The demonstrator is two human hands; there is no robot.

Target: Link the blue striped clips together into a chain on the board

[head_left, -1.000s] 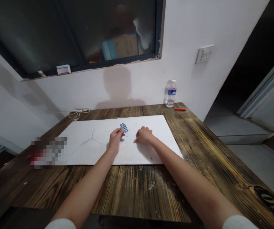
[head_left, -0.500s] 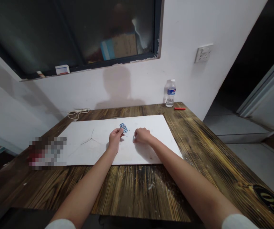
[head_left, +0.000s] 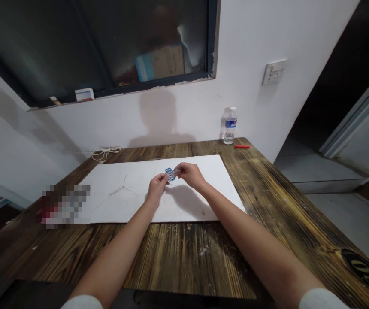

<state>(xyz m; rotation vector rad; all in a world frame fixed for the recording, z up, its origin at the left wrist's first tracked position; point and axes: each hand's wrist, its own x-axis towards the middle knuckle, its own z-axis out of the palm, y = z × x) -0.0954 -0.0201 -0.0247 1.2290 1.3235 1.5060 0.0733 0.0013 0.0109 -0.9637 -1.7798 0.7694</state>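
Observation:
A small blue and white packet (head_left: 170, 173) hangs just above the white board (head_left: 204, 189) on the wooden table (head_left: 184, 257). My left hand (head_left: 156, 188) pinches the packet's lower left side. My right hand (head_left: 188, 174) pinches its right end with fingertips closed. The two hands meet over the middle of the board. Thin needle-like pieces (head_left: 122, 187) lie on the board to the left of my hands.
A water bottle (head_left: 229, 125) and a red marker (head_left: 242, 146) sit at the table's far right corner. A coiled cord (head_left: 105, 152) lies at the far left edge. A blurred patch (head_left: 65, 205) covers the board's near left corner. A doorway opens to the right.
My right hand lifted off the board and moved left to grip the packet's right end. The packet rose slightly and shifted right with my left hand.

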